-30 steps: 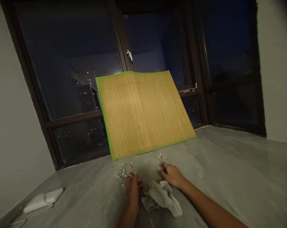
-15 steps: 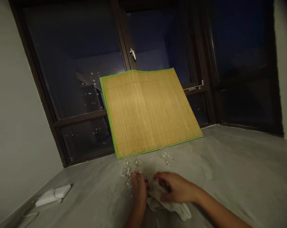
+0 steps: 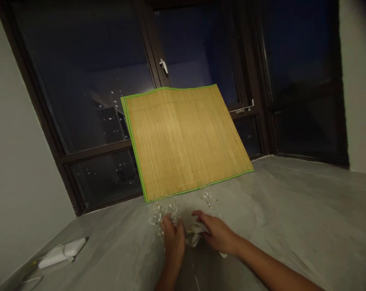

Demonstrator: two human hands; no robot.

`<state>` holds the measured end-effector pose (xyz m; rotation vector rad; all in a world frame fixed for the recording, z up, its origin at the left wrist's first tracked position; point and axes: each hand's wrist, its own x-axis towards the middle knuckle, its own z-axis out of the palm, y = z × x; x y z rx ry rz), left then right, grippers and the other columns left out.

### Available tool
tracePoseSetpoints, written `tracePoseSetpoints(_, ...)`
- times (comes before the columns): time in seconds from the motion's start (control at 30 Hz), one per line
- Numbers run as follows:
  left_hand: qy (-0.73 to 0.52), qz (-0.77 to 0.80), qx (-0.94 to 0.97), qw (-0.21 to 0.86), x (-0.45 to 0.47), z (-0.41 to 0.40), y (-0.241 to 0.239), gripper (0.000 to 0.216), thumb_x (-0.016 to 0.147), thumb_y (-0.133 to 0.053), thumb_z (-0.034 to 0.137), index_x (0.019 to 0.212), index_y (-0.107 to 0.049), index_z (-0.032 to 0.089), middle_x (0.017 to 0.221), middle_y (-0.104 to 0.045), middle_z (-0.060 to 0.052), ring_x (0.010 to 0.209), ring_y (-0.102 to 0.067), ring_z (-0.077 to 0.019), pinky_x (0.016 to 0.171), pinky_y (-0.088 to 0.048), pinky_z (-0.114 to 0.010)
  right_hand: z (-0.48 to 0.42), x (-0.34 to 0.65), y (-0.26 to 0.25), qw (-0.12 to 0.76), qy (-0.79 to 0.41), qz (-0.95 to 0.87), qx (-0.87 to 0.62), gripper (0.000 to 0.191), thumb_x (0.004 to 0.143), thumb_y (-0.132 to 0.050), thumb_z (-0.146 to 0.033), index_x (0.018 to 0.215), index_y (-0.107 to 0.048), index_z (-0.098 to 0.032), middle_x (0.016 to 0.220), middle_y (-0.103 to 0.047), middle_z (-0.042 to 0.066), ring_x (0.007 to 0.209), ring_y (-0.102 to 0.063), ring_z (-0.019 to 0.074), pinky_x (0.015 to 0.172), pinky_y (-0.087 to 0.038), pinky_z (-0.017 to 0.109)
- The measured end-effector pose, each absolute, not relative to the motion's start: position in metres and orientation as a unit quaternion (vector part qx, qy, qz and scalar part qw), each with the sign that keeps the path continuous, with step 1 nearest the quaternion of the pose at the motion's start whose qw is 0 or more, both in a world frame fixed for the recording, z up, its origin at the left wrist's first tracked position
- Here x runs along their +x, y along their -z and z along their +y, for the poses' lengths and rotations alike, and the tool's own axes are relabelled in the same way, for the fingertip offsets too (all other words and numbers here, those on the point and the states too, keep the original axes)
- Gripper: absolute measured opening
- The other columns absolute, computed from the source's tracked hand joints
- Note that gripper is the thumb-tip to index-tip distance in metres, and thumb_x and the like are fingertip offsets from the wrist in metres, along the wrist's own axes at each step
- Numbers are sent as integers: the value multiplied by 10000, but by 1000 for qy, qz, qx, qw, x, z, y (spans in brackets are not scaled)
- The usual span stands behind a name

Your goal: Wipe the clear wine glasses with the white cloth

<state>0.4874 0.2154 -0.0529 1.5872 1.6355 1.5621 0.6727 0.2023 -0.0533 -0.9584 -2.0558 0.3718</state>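
Several clear stemmed glasses stand together on the grey counter, one of them a glass (image 3: 155,217) at the left of the group. My left hand (image 3: 173,239) is at this group, its fingers closed around the lower part of a glass (image 3: 172,209); the stem is hidden behind them. My right hand (image 3: 217,233) grips a crumpled pale cloth (image 3: 194,237), which hangs between the two hands with a corner below the right wrist. Another stemmed glass (image 3: 207,195) stands apart, farther back and to the right.
A bamboo mat (image 3: 186,141) with green edging leans against the dark-framed window behind the glasses. A white device with a cord wrapped around it (image 3: 62,253) lies on the counter (image 3: 298,218) at left.
The cloth, spread below my right hand before, is now bunched up in its fingers. My left hand has shifted slightly left at the glasses. The view has turned a little.
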Motion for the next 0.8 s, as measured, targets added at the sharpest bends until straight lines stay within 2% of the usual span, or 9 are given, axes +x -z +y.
tracePoseSetpoints(0.07, -502, 588, 619, 135, 489, 211, 52, 404, 864, -449, 294, 1243, -430, 158, 1210, -478, -128, 1138, -509, -233, 979, -394, -354, 204, 671, 51, 472, -144, -783, -379, 703, 685, -516, -29, 1342, -399, -250, 1106, -662, 53, 1011, -635, 198, 859, -471, 298)
tracePoseSetpoints(0.17, -395, 590, 699, 91, 494, 205, 52, 465, 805, -450, 134, 1270, -460, 143, 1208, -477, -132, 1078, -543, -222, 933, -408, -320, 204, 668, 47, 529, -142, -754, -362, 689, 685, -505, -18, 1322, -398, -255, 1116, -659, 50, 1019, -633, 179, 865, -478, 292)
tracePoseSetpoints(0.3, -310, 548, 772, 85, 499, 194, 52, 504, 742, -466, 60, 1226, -529, 185, 1149, -512, -99, 999, -569, -202, 891, -420, -291, 207, 671, 46, 516, -92, -763, -378, 685, 678, -510, -24, 1323, -423, -238, 1201, -627, 81, 1097, -607, 199, 939, -464, 337)
tracePoseSetpoints(0.4, -330, 519, 785, 80, 502, 190, 50, 510, 714, -499, 64, 1204, -542, 200, 1158, -508, -94, 1052, -543, -213, 940, -405, -294, 213, 681, 45, 488, -47, -754, -437, 664, 699, -499, -37, 1336, -431, -216, 1210, -611, 104, 1121, -589, 220, 967, -448, 360)
tracePoseSetpoints(0.53, -377, 526, 756, 98, 501, 191, 49, 543, 754, -547, 151, 1291, -470, 182, 1229, -472, -119, 1101, -531, -232, 966, -405, -311, 218, 693, 42, 470, -39, -719, -510, 639, 734, -481, -44, 1347, -418, -215, 1159, -626, 106, 1108, -597, 227, 942, -452, 355)
tracePoseSetpoints(0.67, -392, 537, 741, 94, 497, 195, 49, 520, 846, -481, 222, 1357, -414, 158, 1213, -463, -130, 1068, -548, -226, 948, -414, -321, 217, 689, 46, 472, -96, -755, -445, 652, 737, -507, -59, 1356, -404, -237, 1185, -639, 94, 1118, -604, 225, 943, -453, 357)
tracePoseSetpoints(0.8, -389, 548, 736, 78, 494, 198, 49, 523, 856, -472, 237, 1371, -413, 159, 1177, -471, -126, 1055, -551, -228, 935, -416, -320, 211, 681, 47, 482, -191, -766, -381, 712, 724, -495, -69, 1399, -362, -255, 1182, -647, 77, 1151, -594, 216, 956, -449, 360)
